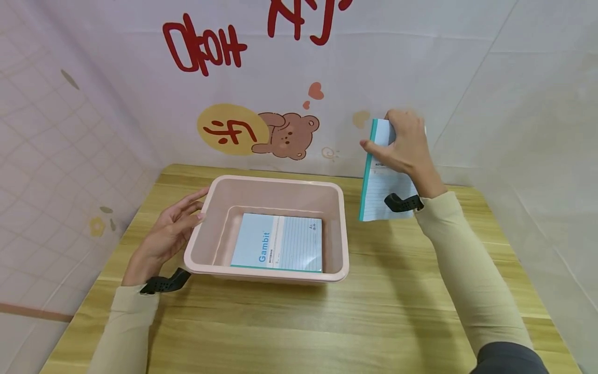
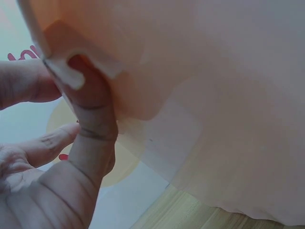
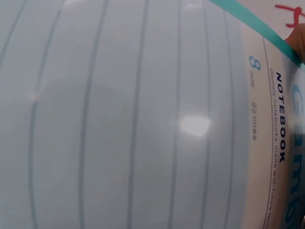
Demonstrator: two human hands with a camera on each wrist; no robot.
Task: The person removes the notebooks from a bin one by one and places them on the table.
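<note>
Wooden worktop (image 1: 280, 322) | notebook (image 1: 385, 183) held up right of pink tub (image 1: 280, 195) | right hand (image 1: 406, 143) pinching it across its width; left hand (image 1: 170, 234) loosely spread, touching tub | probably light, bendy, slick; grip by teal spine (image 1: 366, 179)

A notebook (image 3: 133, 157) filled most of the view, its pale blue cover ruled with grey-blue lines and marked by a white glare (image 3: 195, 126). A teal strip (image 3: 259, 25) ran along one edge, part of the right hand (image 3: 299, 42) against it. A cream band (image 3: 259, 162) read "NOTEBOOK"; beyond the strip, red lettering (image 3: 296, 18) showed.
</note>
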